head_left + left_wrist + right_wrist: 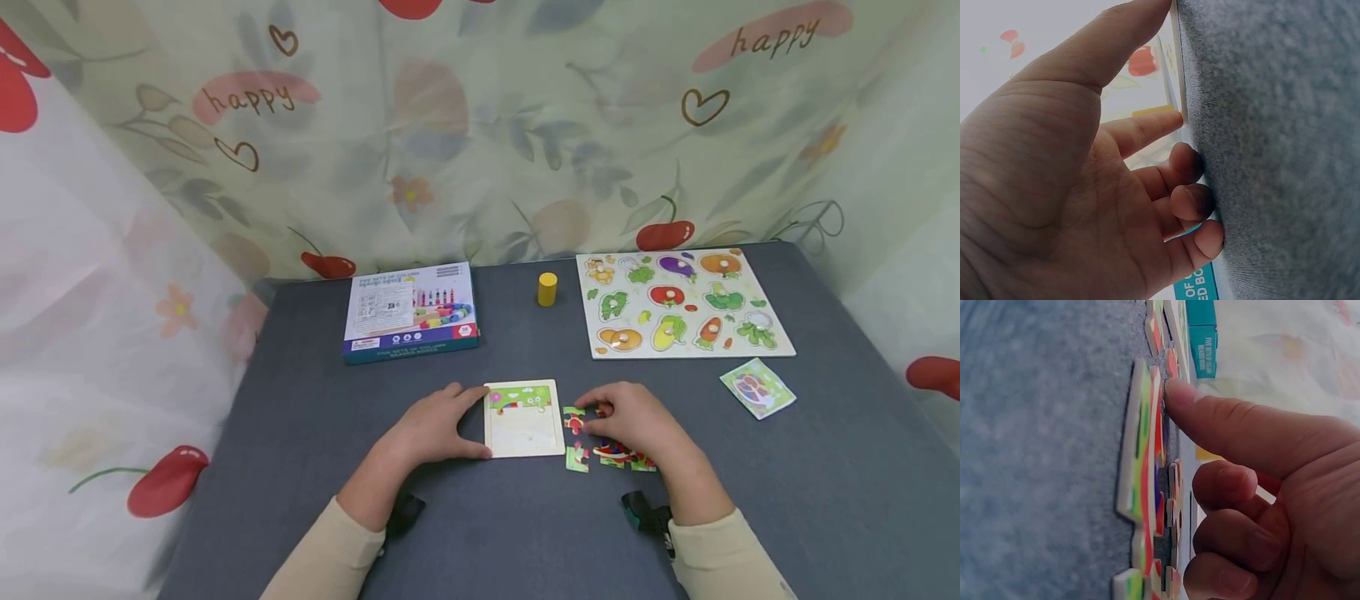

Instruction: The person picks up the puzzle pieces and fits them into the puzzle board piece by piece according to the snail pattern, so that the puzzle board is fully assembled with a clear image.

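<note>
A shallow puzzle tray (523, 437) with a pale frame lies on the table, its top strip filled with green picture pieces (521, 397). My left hand (431, 425) steadies the tray from the left, with thumb and index finger spread along its edge; the other fingers rest on the cloth in the left wrist view. Right of the tray, my right hand (637, 421) holds a red-and-green jigsaw piece (573, 422) at its edge between thumb and index finger. The index fingertip is hidden in the right wrist view. More loose pieces (1138, 450) lie beneath and beside this hand.
A boxed bead set (411, 312) lies at the back left, and a yellow cylinder (547, 289) stands beside it. At the back right are a vegetable peg board (682, 304) and a small butterfly picture puzzle (757, 388). A patterned curtain (480, 142) hangs behind the table.
</note>
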{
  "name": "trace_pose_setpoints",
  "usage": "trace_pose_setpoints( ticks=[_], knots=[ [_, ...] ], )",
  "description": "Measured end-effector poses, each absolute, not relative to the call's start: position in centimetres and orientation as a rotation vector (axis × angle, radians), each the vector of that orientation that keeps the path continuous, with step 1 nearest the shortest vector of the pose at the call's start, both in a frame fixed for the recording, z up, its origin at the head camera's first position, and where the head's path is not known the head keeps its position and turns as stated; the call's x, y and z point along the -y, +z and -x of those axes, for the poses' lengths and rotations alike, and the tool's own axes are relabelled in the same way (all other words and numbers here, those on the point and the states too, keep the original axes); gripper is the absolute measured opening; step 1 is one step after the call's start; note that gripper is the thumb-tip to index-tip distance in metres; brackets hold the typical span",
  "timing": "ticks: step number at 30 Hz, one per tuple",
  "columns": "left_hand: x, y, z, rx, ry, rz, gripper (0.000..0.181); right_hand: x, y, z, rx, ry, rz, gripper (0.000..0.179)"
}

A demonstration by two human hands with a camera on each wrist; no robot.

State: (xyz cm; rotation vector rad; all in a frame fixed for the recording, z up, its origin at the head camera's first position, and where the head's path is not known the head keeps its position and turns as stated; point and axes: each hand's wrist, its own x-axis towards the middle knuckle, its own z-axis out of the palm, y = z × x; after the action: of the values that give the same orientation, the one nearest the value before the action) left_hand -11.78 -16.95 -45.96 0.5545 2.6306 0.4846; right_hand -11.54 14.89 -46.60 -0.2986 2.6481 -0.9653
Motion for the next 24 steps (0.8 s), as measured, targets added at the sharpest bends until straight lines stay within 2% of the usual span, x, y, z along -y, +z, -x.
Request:
trace_pose_setpoints(
  ticks=[13,24],
  knots=[
    [17.0,-46.2,11.9,-2.631,0.476,-0.566,0.096,-15.5,-46.1,11.5,-2.679,-1.036,0.394,0.024],
    [17.0,-46.0,11.9,-2.631,0.484,-0.57,0.096,-15.5,-44.4,11.3,-2.56,-1.215,0.347,0.031]
  ],
)
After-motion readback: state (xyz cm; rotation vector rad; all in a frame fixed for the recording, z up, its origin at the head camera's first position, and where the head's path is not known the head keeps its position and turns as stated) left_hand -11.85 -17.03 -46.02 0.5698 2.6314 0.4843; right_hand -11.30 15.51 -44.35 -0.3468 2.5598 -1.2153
